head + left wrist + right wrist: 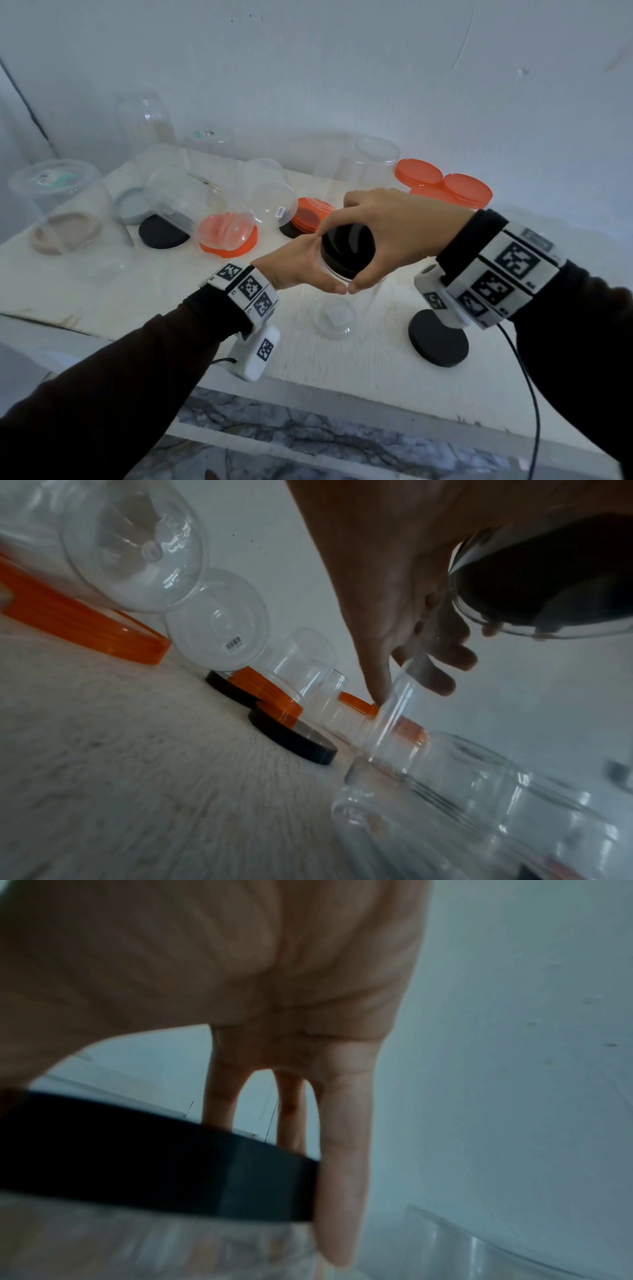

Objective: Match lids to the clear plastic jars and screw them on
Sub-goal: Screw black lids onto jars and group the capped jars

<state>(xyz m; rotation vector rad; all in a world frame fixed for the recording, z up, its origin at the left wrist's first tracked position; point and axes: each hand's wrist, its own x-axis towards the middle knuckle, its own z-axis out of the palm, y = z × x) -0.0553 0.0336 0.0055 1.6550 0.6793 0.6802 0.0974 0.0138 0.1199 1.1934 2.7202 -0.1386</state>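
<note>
Dark long sleeves [102, 373], white wristbands [503, 274] bearing black square markers, and seemingly a thin black cable [529, 394] trailing.

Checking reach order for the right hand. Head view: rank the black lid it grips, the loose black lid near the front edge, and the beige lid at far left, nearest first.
1. black lid, gripped by right hand, centre.
2. loose black lid, front right.
3. beige lid, far left, under a clear jar.

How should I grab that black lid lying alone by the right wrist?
Probably from straight above, pinching the rim on opposite sides. The loose black lid lies flat on the white tabletop, round and low, with open space around its edge.
</note>
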